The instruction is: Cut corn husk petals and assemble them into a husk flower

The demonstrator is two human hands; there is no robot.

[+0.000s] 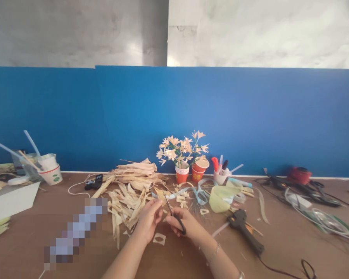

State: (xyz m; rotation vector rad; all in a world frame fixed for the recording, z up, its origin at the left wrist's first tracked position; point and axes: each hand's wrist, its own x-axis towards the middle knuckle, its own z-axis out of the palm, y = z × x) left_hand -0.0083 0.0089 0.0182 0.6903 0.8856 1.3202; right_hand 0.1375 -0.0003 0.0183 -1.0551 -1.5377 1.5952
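My left hand point(149, 219) is closed in a pinch, with a small pale piece of dried corn husk point(162, 195) at its fingertips. In my right hand point(182, 221) is a pair of dark-handled scissors point(178, 222); the blades point up and away, close to the husk piece. Beyond my left hand lies a heap of dried corn husks point(130, 201). Small cut husk pieces point(182, 199) are scattered just past the scissors. A white paper scrap with a hole point(159, 239) lies on the brown table between my forearms.
Pale husk flowers point(182, 149) stand in a red-and-white paper cup point(182, 175) at the back. A pen cup point(220, 177) is beside them. To the right lie a glue gun point(246, 230) and cables point(327, 223). A pixelated object point(77, 232) and a white cup point(51, 174) are left.
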